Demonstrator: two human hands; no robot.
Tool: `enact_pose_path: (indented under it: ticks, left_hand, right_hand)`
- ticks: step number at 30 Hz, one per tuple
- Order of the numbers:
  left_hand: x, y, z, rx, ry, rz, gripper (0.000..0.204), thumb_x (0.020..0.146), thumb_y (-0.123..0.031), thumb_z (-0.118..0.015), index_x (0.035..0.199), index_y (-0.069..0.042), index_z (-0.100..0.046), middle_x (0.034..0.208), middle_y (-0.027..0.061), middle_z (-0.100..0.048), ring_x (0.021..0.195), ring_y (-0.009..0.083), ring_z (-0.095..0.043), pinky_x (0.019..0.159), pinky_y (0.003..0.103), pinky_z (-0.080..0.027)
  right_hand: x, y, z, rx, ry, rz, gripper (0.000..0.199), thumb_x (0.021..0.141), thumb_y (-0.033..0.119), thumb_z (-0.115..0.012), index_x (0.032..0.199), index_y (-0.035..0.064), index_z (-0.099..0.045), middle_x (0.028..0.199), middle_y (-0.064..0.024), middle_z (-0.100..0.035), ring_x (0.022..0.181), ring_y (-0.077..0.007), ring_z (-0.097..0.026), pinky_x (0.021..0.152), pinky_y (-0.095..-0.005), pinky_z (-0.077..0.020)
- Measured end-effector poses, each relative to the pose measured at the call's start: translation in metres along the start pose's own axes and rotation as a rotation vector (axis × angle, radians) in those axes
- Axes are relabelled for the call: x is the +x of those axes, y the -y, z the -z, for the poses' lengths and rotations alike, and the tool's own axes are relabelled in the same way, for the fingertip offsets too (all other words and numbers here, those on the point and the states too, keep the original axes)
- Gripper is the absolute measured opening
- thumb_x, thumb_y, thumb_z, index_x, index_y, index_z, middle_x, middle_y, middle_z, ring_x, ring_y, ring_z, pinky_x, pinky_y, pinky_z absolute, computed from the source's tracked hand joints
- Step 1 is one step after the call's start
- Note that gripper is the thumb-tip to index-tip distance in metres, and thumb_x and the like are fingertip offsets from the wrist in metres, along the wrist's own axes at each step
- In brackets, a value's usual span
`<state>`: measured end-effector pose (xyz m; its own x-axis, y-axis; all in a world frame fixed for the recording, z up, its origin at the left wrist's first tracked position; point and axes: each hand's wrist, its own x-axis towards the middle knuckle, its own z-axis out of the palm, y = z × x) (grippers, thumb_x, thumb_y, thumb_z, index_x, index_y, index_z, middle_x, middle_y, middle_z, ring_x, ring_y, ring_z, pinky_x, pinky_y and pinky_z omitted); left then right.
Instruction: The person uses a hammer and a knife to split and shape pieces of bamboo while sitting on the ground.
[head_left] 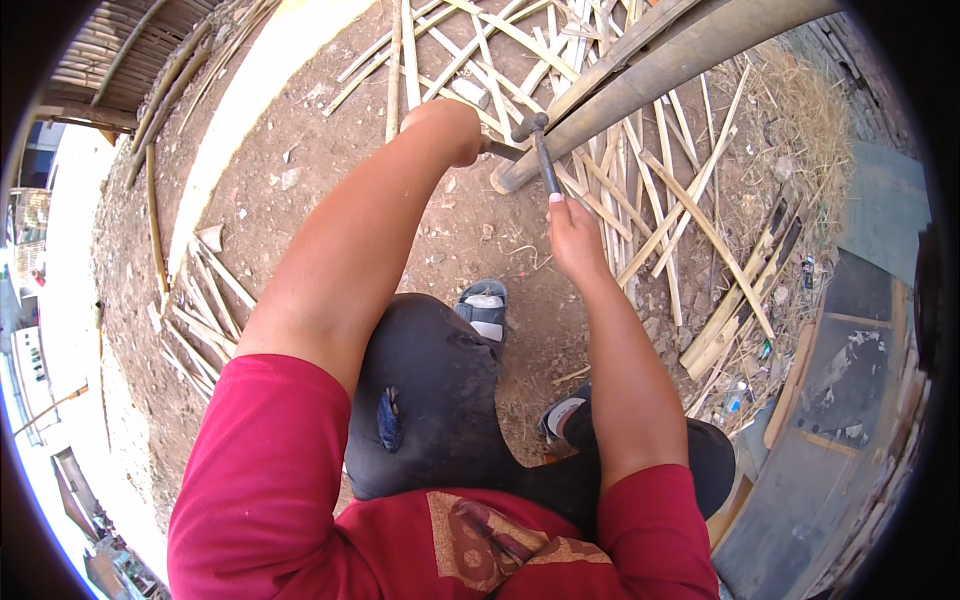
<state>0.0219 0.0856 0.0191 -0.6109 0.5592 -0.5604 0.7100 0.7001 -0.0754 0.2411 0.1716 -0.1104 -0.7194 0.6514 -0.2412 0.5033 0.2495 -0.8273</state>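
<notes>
My left hand is closed round the handle of a dark-bladed knife; its blade reaches to the near end of a thick bamboo pole. The pole slants down from the upper right and has a long dark split along it. My right hand grips a hammer, its metal head raised beside the pole's end, over the knife's tip. Whether the hammer touches the blade or the pole I cannot tell. The fingers of my left hand are mostly hidden behind its back.
Many pale split bamboo strips lie crisscrossed on the dirt ground beyond and right of the pole. More strips lie at left. Wider bamboo pieces and dry straw are at right, near a dark panel.
</notes>
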Motion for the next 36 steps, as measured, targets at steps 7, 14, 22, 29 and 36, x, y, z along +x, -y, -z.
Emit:
enact_pose_path:
  ticks: [7,14,22,29,36]
  left_hand:
    - [-0.008,-0.005,-0.004,0.033,-0.014,-0.025,0.035,0.098,-0.035,-0.067,0.116,-0.007,-0.075,0.109,0.0126,-0.074,0.103,0.0295,-0.072,0.086,0.042,-0.058]
    - [-0.009,-0.008,0.002,0.029,-0.017,-0.021,0.035,0.098,-0.036,-0.067,0.115,-0.007,-0.075,0.111,0.0125,-0.074,0.104,0.0288,-0.072,0.086,0.041,-0.059]
    - [-0.001,-0.006,0.003,0.045,-0.024,-0.005,0.03,0.093,-0.021,-0.065,0.119,-0.011,-0.075,0.121,0.0086,-0.074,0.11,0.0278,-0.072,0.09,0.041,-0.059]
    - [0.004,-0.004,0.001,0.053,-0.005,0.017,0.03,0.094,-0.024,-0.065,0.118,-0.011,-0.076,0.119,0.0086,-0.074,0.107,0.028,-0.072,0.089,0.042,-0.059]
    - [-0.001,-0.001,-0.004,-0.005,0.012,0.056,0.029,0.095,-0.029,-0.066,0.117,-0.012,-0.076,0.117,0.0076,-0.075,0.105,0.0273,-0.073,0.088,0.042,-0.059]
  right_hand:
    - [-0.004,-0.005,-0.033,0.109,-0.092,0.063,0.039,0.109,0.043,-0.044,0.092,0.0088,-0.054,0.064,0.0016,-0.047,0.048,-0.0102,-0.043,0.043,-0.0266,-0.0358]
    - [-0.012,0.023,-0.002,0.536,-0.008,-0.06,0.043,0.11,0.041,-0.041,0.09,0.0055,-0.055,0.066,-0.0025,-0.052,0.055,-0.0118,-0.048,0.051,-0.0303,-0.0398]
    - [-0.014,-0.006,-0.014,0.429,-0.028,-0.194,0.045,0.109,0.041,-0.042,0.086,0.0042,-0.054,0.066,-0.0046,-0.053,0.059,-0.0144,-0.053,0.056,-0.0328,-0.0418]
    - [-0.009,0.004,-0.021,0.354,0.077,-0.179,0.04,0.11,0.045,-0.039,0.094,0.0097,-0.05,0.063,0.0005,-0.046,0.043,-0.0094,-0.039,0.037,-0.0294,-0.0341]
    - [-0.009,0.039,0.005,0.595,-0.079,-0.071,0.046,0.108,0.042,-0.045,0.087,0.003,-0.057,0.068,-0.0073,-0.056,0.061,-0.0175,-0.055,0.058,-0.0344,-0.0449]
